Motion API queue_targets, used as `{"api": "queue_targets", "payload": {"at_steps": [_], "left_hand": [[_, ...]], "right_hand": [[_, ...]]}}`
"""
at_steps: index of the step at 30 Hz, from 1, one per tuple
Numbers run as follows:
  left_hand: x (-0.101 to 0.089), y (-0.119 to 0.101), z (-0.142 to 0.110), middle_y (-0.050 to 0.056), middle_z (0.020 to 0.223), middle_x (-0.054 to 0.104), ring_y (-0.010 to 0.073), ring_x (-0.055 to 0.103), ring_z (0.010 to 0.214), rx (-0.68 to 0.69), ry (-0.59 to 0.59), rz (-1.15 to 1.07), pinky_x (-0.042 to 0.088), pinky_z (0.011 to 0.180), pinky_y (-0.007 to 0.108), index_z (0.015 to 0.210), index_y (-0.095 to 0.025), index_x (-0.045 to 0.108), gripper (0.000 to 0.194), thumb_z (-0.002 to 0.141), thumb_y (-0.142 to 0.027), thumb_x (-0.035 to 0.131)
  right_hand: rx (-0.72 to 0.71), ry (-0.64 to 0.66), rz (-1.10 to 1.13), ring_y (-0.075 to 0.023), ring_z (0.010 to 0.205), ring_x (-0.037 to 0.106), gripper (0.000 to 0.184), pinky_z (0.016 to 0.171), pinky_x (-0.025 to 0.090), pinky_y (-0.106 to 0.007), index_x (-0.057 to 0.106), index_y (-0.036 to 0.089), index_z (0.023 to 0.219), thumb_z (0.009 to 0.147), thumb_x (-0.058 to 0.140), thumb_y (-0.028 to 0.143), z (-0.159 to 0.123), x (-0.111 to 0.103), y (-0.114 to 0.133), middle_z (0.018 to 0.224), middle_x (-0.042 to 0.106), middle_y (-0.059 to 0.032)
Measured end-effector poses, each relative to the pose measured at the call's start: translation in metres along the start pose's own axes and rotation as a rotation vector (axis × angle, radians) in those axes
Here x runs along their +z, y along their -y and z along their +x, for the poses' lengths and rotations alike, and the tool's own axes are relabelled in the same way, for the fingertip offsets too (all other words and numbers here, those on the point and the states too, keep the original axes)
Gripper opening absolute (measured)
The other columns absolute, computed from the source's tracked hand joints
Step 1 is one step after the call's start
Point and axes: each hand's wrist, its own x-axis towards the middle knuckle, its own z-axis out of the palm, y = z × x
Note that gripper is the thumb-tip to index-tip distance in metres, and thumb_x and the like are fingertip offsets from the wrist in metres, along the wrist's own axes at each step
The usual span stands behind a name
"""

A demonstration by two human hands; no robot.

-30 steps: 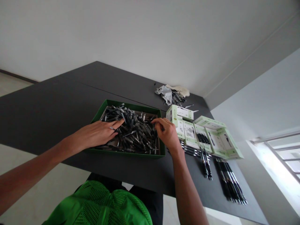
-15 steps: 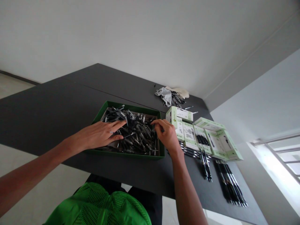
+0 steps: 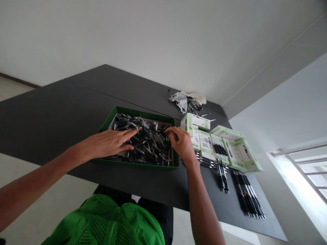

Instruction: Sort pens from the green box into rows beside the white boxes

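Note:
A green open box (image 3: 143,165) is heaped with loose black and clear pens (image 3: 153,144). Over its left half lies my left hand (image 3: 112,141), fingers stretched out and thumb apart, the fingertips on the pile; a pen lies by the thumb. At the box's right rim is my right hand (image 3: 180,141), its fingers curled and the index finger pointing in over the pens. Whatever sits between those fingers, if anything, is hidden from me.
Right of the box stand pale green-and-white cartons (image 3: 206,144), one holding several black pens. Pens lie in rows nearby, including a bundle (image 3: 247,195) at the table's right. Grey and cream cloths (image 3: 187,100) rest over more pens at the back, near the wall.
The whole view has shifted slightly. My left fingertips have moved slightly right across the pile, while my right hand stays at the box's right rim.

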Motion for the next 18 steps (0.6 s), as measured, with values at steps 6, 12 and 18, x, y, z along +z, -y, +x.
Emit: {"api": "queue_targets", "payload": {"at_steps": [6, 12, 18], "left_hand": [[0.0, 0.0, -0.001, 0.011, 0.17, 0.047, 0.0339, 0.071, 0.131, 0.028, 0.003, -0.018, 0.057, 0.106, 0.044, 0.174, -0.037, 0.012, 0.071, 0.112, -0.062, 0.036], [0.006, 0.006, -0.001, 0.012, 0.17, 0.047, 0.0347, 0.069, 0.135, 0.017, 0.017, -0.078, 0.054, 0.108, 0.043, 0.174, -0.036, 0.008, 0.078, 0.11, -0.06, 0.046], [0.007, 0.009, -0.001, 0.014, 0.165, 0.054, 0.0323, 0.073, 0.126, -0.016, 0.017, -0.128, 0.055, 0.098, 0.036, 0.175, -0.032, 0.007, 0.09, 0.106, -0.055, 0.059]], "right_hand": [[0.004, 0.003, -0.002, -0.0191, 0.076, 0.065, 0.028, 0.076, 0.051, -0.031, 0.076, 0.022, 0.098, 0.098, 0.05, 0.011, 0.001, 0.0, 0.001, 0.085, 0.074, -0.0038], [0.018, 0.012, -0.012, -0.0198, 0.077, 0.065, 0.028, 0.077, 0.052, -0.032, 0.076, 0.022, 0.099, 0.098, 0.05, 0.012, 0.001, -0.001, 0.002, 0.085, 0.074, -0.0042], [0.018, 0.014, -0.012, -0.0196, 0.077, 0.065, 0.028, 0.077, 0.052, -0.031, 0.076, 0.023, 0.099, 0.098, 0.05, 0.011, 0.001, 0.0, 0.002, 0.085, 0.074, -0.004]]}}
